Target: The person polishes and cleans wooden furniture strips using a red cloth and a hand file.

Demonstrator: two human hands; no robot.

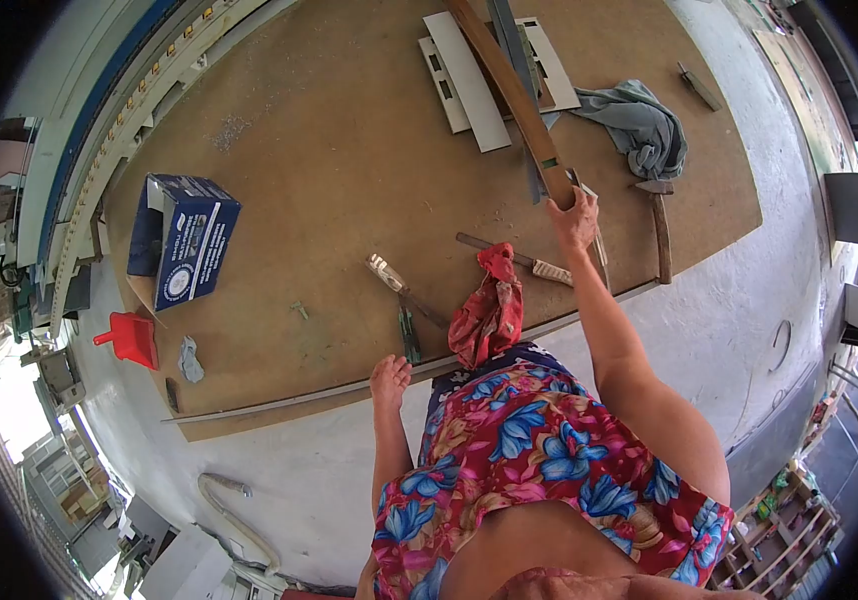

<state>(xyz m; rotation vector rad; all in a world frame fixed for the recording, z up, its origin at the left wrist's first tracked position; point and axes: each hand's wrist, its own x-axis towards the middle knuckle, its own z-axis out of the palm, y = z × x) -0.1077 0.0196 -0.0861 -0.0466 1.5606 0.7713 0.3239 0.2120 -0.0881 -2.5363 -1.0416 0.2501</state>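
My right hand (576, 218) is closed around the near end of a long brown wood-coloured bar (519, 105); a small slot shows in the bar close to the fingers. The bar lies at a slant across several white and grey strips (469, 85). At the table's front edge, my left hand (390, 378) hovers with loosely curled fingers and nothing visible in it. Closest to it are a green-handled tool (409, 335) and a chisel-like tool with a pale handle (386, 272). A red cloth (489, 310) hangs over the edge between my hands, beside a file-like tool with a wrapped handle (552, 272).
A hammer (662, 235) and a grey-green cloth (644, 125) lie at the right. On the left of the brown table (319, 180) stand an open blue box (194, 240) and a red dustpan (132, 340). A large machine (99, 130) borders the left side.
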